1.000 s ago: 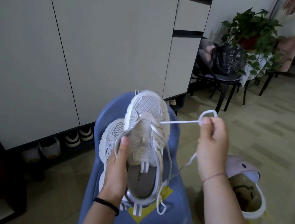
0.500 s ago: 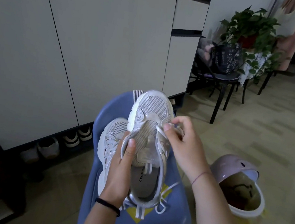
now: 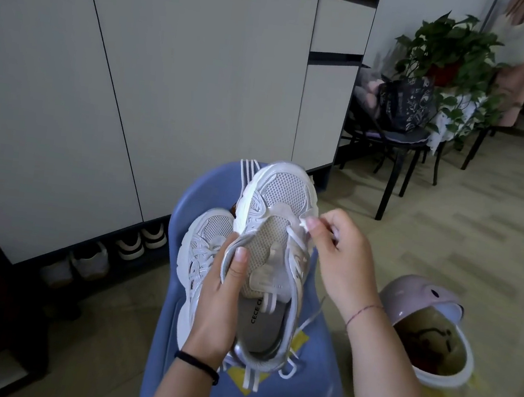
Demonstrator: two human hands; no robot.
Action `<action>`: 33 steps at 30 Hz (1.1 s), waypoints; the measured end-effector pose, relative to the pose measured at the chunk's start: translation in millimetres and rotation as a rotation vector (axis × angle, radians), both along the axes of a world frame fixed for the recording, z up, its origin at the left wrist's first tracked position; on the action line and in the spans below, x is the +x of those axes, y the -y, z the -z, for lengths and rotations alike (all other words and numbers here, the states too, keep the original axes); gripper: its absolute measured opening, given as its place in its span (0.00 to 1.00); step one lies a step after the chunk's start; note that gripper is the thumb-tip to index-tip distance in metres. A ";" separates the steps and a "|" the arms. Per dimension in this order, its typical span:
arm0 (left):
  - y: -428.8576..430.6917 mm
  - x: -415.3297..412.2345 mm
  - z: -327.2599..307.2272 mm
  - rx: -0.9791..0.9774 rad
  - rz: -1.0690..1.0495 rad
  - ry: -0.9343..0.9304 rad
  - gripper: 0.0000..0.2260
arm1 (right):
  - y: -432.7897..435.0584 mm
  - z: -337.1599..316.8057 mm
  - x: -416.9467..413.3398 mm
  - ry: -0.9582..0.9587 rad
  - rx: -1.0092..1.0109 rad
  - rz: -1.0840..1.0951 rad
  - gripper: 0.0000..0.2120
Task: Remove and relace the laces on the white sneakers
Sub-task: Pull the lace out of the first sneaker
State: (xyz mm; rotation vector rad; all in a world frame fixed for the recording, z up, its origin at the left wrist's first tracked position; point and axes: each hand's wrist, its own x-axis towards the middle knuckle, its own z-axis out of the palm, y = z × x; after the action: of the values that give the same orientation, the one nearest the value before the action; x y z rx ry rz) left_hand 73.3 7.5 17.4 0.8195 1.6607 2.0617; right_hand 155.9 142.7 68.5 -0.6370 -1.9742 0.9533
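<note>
Here my left hand (image 3: pixel 224 296) grips the sneaker (image 3: pixel 284 191) to keep it steady, so my right hand (image 3: pixel 342 261), pinching the lace (image 3: pixel 295 240) at a front eyelet, can work it.

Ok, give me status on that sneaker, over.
Left grip holds the sneaker by its side. Right grip pinches the lace near the front eyelets. Second sneaker rests beside it on blue chair. Nothing blocking.

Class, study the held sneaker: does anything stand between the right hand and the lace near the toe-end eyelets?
Nothing visible does. The right hand pinches the lace at the toe-end eyelets of the held sneaker. The left hand grips its other side, clear of that lace.
</note>
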 end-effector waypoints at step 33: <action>-2.2 5.3 -0.8 -0.010 -0.022 -0.002 0.40 | 0.1 -1.8 0.9 0.059 -0.141 -0.015 0.07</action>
State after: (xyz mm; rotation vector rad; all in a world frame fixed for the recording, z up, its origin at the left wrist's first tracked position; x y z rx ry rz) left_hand 78.6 9.8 18.2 0.8035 1.6877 2.0660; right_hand 156.8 142.6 70.3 -0.7371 -1.9784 1.1016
